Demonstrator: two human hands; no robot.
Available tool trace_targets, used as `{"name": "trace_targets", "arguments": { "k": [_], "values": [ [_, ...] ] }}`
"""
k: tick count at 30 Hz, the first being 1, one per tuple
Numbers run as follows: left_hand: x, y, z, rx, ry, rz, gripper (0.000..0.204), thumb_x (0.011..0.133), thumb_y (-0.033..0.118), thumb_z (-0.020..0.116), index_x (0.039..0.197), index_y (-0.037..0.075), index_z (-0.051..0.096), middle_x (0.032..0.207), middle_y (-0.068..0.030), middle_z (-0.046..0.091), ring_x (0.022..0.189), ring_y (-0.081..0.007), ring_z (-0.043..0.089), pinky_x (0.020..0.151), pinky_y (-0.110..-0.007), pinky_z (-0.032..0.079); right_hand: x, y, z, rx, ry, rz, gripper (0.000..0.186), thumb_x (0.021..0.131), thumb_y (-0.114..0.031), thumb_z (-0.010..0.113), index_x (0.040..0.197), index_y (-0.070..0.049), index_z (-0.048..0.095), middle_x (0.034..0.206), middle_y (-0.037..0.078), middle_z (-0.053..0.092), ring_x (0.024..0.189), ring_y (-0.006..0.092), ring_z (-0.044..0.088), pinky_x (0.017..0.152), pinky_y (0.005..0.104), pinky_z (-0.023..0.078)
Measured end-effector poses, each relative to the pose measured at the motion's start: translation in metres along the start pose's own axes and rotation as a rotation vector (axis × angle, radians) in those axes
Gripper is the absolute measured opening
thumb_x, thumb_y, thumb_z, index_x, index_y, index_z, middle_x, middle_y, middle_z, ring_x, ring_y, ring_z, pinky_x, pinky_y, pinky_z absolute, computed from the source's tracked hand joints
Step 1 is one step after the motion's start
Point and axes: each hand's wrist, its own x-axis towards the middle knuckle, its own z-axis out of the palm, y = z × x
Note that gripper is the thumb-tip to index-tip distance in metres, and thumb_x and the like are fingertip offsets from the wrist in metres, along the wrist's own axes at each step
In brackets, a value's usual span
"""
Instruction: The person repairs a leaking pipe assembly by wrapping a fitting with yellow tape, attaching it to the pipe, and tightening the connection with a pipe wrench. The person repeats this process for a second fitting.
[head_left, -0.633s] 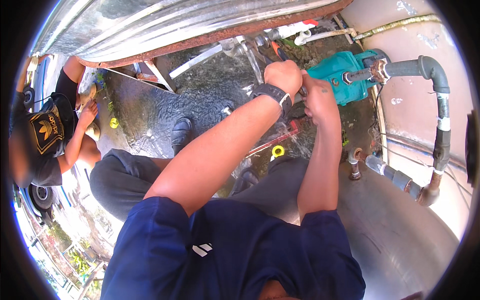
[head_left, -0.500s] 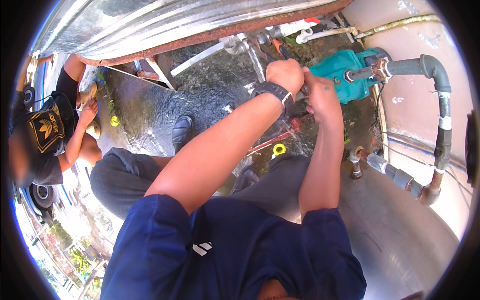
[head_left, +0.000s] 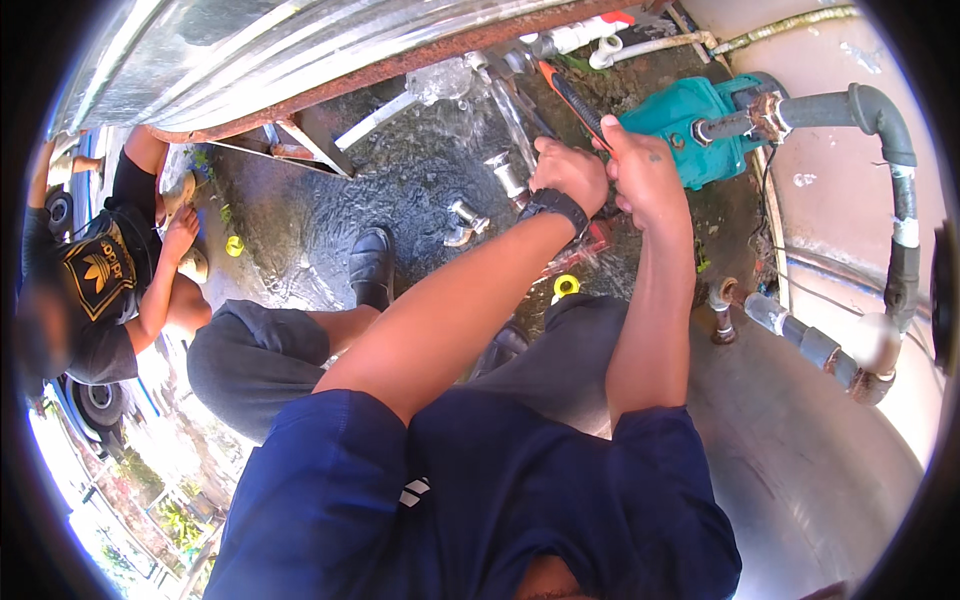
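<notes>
My left hand (head_left: 570, 172), with a black band on its wrist, is closed at the end of a dark bar-like tool (head_left: 528, 112) that slants up toward the pipework. My right hand (head_left: 645, 178) is wrapped around a long orange-and-black handle (head_left: 575, 103); the tool's kind is hard to tell. Both hands are close together, just left of a teal pump (head_left: 680, 125). Water sprays from a white pipe joint (head_left: 440, 82) beyond them. A metal fitting (head_left: 508, 175) lies left of my left hand, and a tap-like metal piece (head_left: 465, 220) rests on the wet ground.
A corrugated metal sheet (head_left: 270, 65) with a rusty edge overhangs the far side. Grey pipes (head_left: 903, 235) run along the wall at right. A yellow tape roll (head_left: 566, 285) lies near my knee, by a red object (head_left: 592, 242). Another person (head_left: 100, 270) sits at left.
The orange-and-black handle shows more fully above my right hand. Water splashes more widely at the pipe joint. My view has shifted slightly, uncovering the metal fittings beside my left forearm.
</notes>
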Motion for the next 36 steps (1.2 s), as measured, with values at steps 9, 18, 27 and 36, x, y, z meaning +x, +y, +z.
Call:
{"name": "trace_targets", "arguments": {
  "k": [9, 18, 27, 36],
  "values": [
    [-0.006, 0.001, 0.006, 0.307, 0.076, -0.011, 0.037, 0.092, 0.027, 0.057, 0.112, -0.004, 0.048, 0.115, -0.0260, 0.061, 0.115, -0.0415, 0.058, 0.101, -0.048, 0.042, 0.001, 0.003, -0.002, 0.041, -0.023, 0.018, 0.048, 0.096, -0.042, 0.065, 0.097, 0.006, 0.070, 0.055, 0.000, 0.047, 0.042, 0.0094, 0.038, 0.039, 0.0304, 0.026],
    [-0.009, -0.005, 0.003, -0.047, 0.120, -0.031, 0.048, 0.095, 0.032, 0.058, 0.114, -0.011, 0.048, 0.114, -0.0332, 0.062, 0.108, -0.0475, 0.062, 0.095, -0.049, 0.048, 0.002, 0.008, -0.002, -0.081, -0.004, -0.034, 0.052, 0.096, -0.043, 0.064, 0.096, 0.008, 0.072, 0.073, 0.006, 0.059, 0.071, 0.0149, 0.052, 0.067, 0.0328, 0.044],
    [0.028, -0.032, -0.007, -0.343, 0.101, -0.079, 0.052, 0.100, 0.042, 0.057, 0.097, -0.009, 0.064, 0.071, -0.0119, 0.066, 0.057, -0.0196, 0.061, 0.055, -0.034, 0.048, 0.006, 0.016, -0.003, -0.095, -0.028, -0.105, 0.051, 0.097, -0.050, 0.062, 0.100, 0.000, 0.071, 0.060, -0.003, 0.047, 0.042, 0.0054, 0.035, 0.038, 0.0256, 0.025],
    [-0.003, 0.048, -0.070, -0.658, -0.126, -0.277, 0.039, 0.098, 0.036, 0.052, 0.092, -0.001, 0.063, 0.077, -0.0101, 0.060, 0.062, -0.0230, 0.057, 0.055, -0.039, 0.047, -0.001, 0.007, -0.005, -0.172, -0.036, -0.078, 0.052, 0.099, -0.043, 0.058, 0.093, 0.008, 0.069, 0.069, 0.007, 0.057, 0.068, 0.0171, 0.050, 0.067, 0.0360, 0.043]
  ]
}}
